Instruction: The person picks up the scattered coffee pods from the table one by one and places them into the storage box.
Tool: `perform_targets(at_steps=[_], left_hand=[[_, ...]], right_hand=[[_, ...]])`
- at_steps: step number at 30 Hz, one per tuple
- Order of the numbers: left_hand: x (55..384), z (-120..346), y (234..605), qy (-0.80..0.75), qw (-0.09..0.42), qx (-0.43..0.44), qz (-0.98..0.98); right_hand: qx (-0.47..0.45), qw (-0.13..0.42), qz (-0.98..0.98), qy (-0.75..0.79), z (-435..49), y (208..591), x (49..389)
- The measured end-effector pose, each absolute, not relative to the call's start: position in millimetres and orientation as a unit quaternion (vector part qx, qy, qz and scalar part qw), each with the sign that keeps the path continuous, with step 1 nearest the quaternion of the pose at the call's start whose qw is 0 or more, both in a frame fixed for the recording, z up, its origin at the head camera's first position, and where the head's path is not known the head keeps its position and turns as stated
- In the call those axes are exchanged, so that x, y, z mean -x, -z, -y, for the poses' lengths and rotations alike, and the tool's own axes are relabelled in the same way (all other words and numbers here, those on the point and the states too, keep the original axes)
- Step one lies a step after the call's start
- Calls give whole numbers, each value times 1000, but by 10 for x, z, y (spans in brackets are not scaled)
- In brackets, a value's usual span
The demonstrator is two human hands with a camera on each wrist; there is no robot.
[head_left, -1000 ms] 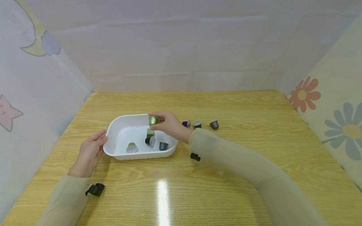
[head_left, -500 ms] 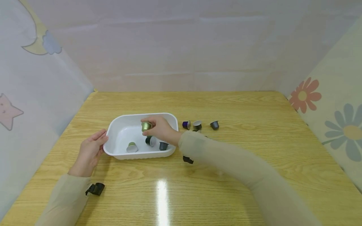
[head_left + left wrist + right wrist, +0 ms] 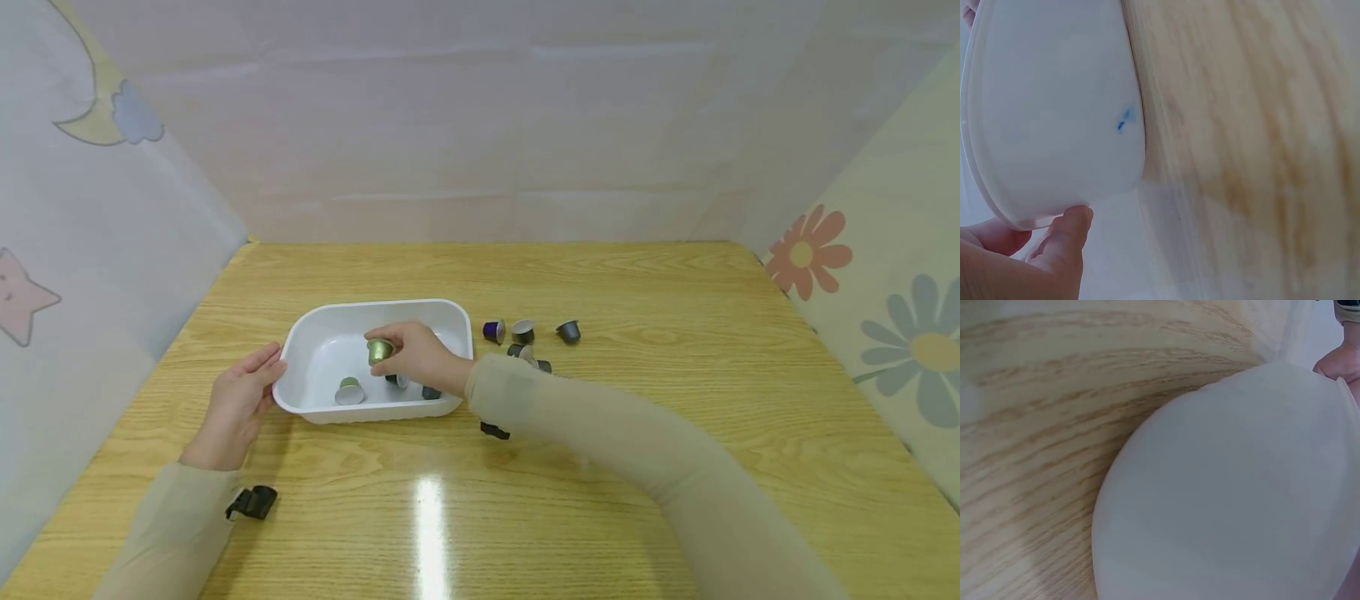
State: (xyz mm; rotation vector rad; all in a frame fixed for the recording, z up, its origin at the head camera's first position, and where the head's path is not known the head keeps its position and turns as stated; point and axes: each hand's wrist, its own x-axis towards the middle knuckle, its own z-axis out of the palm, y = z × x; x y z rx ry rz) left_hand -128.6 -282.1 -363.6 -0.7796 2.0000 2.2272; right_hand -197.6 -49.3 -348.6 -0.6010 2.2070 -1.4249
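Observation:
In the head view, my right hand [image 3: 423,360] pinches a shiny green coffee capsule [image 3: 379,352] between thumb and fingers, over the inside of a white plastic tub [image 3: 315,337]. My left hand [image 3: 236,404] holds the tub at its left end; the left wrist view shows the thumb and fingers [image 3: 1071,234] pinching the rim. On the tub's floor lie a green capsule with its pale lid showing [image 3: 349,393], a black capsule [image 3: 397,381] and a dark grey capsule [image 3: 431,392]. The right hand partly covers the latter two. The right wrist view shows mostly the tub's outer wall [image 3: 1222,487].
Right of the tub on the wooden table [image 3: 637,283] lie a purple capsule [image 3: 493,331], a dark capsule with a pale lid [image 3: 522,331] and a grey capsule [image 3: 569,332]. Several more capsules [image 3: 528,356] sit close together beside the right sleeve. Printed fabric walls surround the table.
The right hand has moved left and nearer with the green capsule, from the tub's far rim to over its middle. The left hand has kept its hold on the tub.

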Motion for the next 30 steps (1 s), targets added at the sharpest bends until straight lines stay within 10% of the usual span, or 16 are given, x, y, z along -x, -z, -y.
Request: perform_targets(at_steps=[30], left_hand=[[1294, 2800, 3611, -721, 23, 268, -638]], right_hand=[[244, 232, -731, 594, -37, 3430, 1913]])
